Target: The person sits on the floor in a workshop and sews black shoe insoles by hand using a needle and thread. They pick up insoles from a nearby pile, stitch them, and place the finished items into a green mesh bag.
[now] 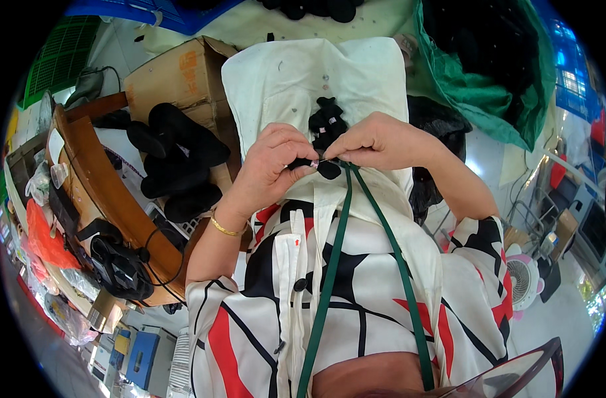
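My left hand [274, 158] is closed, thumb and fingers pinching a small black fabric piece [329, 170] with a pinkish-white patch near the fingertips. Close beside it, my right hand [377, 142] pinches a thin, needle-like piece [325, 160] whose tip meets the patch; its exact kind is too small to make out. Just beyond the fingers, several small black fabric pieces [327, 123] with pale patches lie on a white cloth [283, 76] spread over my lap.
To the left, black stuffed-looking fabric shapes [177, 156] are heaped by a cardboard box [163, 76] and a curved wooden edge [110, 179]. A green sack [508, 109] of dark material stands at far right, near a black plastic bag [439, 123]. Green straps [333, 259] hang over my chest.
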### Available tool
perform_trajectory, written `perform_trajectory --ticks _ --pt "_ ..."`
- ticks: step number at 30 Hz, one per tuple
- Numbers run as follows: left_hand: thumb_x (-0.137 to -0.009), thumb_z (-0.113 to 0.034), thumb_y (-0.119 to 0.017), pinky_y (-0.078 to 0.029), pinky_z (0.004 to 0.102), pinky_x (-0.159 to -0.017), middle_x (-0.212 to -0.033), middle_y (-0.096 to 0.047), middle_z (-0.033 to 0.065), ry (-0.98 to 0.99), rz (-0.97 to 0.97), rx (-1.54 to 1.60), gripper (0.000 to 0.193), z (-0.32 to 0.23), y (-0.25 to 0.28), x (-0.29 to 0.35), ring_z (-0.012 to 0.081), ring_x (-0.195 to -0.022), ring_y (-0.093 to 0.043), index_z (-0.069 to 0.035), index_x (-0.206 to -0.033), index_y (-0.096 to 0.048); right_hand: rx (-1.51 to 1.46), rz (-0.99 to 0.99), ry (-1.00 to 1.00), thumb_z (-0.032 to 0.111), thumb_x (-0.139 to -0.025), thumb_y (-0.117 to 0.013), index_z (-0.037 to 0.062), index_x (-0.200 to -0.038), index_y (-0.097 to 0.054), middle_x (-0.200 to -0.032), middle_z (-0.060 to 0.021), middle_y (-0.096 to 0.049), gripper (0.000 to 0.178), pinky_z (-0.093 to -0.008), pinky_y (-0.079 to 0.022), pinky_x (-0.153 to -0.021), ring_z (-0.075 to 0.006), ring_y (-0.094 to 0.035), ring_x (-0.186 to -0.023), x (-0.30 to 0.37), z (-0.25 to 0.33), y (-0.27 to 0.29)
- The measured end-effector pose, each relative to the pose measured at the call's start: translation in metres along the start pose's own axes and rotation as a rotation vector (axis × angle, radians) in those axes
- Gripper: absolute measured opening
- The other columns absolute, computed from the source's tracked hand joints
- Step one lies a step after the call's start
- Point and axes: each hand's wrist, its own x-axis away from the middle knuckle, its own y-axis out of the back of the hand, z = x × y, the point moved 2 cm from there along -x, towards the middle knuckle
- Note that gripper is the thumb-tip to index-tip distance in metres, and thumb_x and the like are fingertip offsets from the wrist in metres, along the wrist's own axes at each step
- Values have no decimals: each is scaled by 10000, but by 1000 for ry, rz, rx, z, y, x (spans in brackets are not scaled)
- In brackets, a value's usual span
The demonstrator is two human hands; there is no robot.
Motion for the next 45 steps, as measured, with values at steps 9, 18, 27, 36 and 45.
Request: perform_trajectory --ticks 9,18,27,36,45 --pt "-717 -60 -771 -461 360 -866 -939 -640 34 -36 36 31 233 -1 -1 5 267 -965 -569 -94 -929 -679 -58 49 41 28 -863 -645 57 -1077 -708 -924 -114 -718 225 -305 -522 -729 -259 -677 -808 -3 -5 -6" --pt "-695 -22 -770 -469 355 -863 -945 -651 31 -28 21 96 249 -1 -5 10 267 -956 -579 -101 -919 -696 -232 -40 59 88 -924 -608 71 -1044 -682 -877 -39 -703 142 -271 -496 -717 -155 -635 -755 2 -15 -27" --pt "-732 -60 -761 -468 371 -839 -905 -658 63 -37 14 100 217 3 -8 12 279 -926 -606 -78 -933 -681 -163 -13 -165 235 -912 -615 44 -1242 -482 -694 -55 -553 403 -280 -403 -600 -140 -499 -617 -2 -8 -27" --pt "-725 -70 -739 -459 373 -713 -803 -606 78 43 -73 93 185 17 -18 22 295 -801 -571 -88 -899 -679 -111 -84 -193 138 -922 -572 61 -1278 -458 -646 -64 -530 382 -299 -421 -613 -175 -514 -598 -9 -1 -35" --pt "-709 -53 -752 -466 357 -661 -762 -613 101 109 -240 -118 172 17 -12 12 282 -753 -575 -47 -864 -680 777 -481 341 169 -697 -702 124 -864 -647 -825 -20 -587 181 -324 -490 -603 -211 -610 -810 -22 5 -39"
